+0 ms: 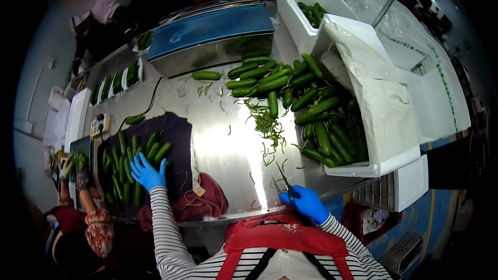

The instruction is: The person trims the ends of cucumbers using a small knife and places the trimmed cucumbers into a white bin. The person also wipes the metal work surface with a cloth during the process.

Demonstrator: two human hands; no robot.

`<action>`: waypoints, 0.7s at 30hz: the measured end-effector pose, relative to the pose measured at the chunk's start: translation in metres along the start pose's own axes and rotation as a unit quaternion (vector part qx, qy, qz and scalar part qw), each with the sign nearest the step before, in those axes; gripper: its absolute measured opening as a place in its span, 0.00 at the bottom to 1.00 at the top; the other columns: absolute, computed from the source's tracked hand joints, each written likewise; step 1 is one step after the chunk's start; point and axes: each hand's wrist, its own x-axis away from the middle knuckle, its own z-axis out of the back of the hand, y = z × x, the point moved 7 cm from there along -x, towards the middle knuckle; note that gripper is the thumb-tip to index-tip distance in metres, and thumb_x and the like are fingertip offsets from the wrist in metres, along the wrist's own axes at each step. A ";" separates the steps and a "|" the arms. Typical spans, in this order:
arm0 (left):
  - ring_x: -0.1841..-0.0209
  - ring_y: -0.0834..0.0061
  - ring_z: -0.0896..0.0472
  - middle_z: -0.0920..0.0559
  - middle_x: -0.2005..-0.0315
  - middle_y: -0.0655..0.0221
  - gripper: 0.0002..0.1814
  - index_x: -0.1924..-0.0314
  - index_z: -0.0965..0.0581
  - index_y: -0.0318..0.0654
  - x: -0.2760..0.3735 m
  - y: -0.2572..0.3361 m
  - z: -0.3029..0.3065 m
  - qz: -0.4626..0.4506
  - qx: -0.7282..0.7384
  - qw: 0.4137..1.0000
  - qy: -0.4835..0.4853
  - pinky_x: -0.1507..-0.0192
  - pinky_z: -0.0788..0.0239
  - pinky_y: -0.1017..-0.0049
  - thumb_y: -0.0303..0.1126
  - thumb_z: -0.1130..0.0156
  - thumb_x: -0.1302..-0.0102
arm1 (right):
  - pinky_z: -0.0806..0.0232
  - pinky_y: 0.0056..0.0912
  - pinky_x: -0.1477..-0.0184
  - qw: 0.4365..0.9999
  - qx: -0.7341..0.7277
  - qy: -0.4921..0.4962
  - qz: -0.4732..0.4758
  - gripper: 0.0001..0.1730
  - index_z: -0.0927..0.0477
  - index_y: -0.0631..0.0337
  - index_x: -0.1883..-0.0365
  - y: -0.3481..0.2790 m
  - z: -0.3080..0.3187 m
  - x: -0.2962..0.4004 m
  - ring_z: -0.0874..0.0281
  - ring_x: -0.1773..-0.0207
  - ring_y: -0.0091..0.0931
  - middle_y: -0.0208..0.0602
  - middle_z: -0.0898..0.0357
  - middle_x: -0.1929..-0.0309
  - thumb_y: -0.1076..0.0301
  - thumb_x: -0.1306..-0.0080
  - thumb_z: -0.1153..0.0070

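Observation:
My left hand [148, 173], in a blue glove, has its fingers spread over the right side of a group of cucumbers [126, 163] on a dark cloth [181, 136]. No cucumber is clearly gripped in it. Close to the front edge of the steel table [218, 155], my gloved right hand [309, 204] holds a pair of scissors [286, 181], tips pointing away from me and blades slightly apart. Cut stems [268, 124] lie in a heap beyond the scissors. A large pile of cucumbers [323, 105] spills from a tipped white foam box [385, 105] on the right.
A crumpled maroon cloth [206, 198] lies at the front edge. Behind stands a steel unit with a blue top [210, 27]. A power strip [100, 125] with a black cord sits left. Another foam box [288, 11] holds cucumbers. A co-worker's arms [87, 198] reach in at left.

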 end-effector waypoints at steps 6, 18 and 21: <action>0.46 0.49 0.27 0.23 0.49 0.51 0.31 0.41 0.27 0.37 -0.029 0.218 0.047 -0.266 0.411 0.872 -0.009 0.41 0.36 0.59 0.38 0.31 0.45 | 0.30 0.44 0.65 1.000 -0.004 -0.015 -0.001 0.29 0.20 0.61 0.68 0.001 -0.002 -0.006 0.21 0.67 0.47 0.50 0.20 0.72 0.38 0.39 0.40; 0.44 0.59 0.26 0.27 0.46 0.56 0.44 0.38 0.33 0.34 -0.054 0.496 0.074 -0.439 0.171 0.857 -0.207 0.43 0.30 0.64 0.53 0.28 0.47 | 0.30 0.44 0.61 0.996 -0.079 -0.023 -0.038 0.27 0.19 0.57 0.63 0.016 0.005 -0.005 0.21 0.63 0.47 0.48 0.19 0.70 0.39 0.38 0.42; 0.45 0.59 0.26 0.27 0.47 0.54 0.43 0.40 0.30 0.35 -0.060 0.498 0.063 -0.414 0.122 0.871 -0.233 0.43 0.30 0.63 0.55 0.27 0.49 | 0.30 0.45 0.61 0.998 -0.051 -0.017 -0.042 0.27 0.19 0.56 0.62 0.021 0.004 -0.007 0.21 0.63 0.47 0.48 0.19 0.70 0.39 0.38 0.42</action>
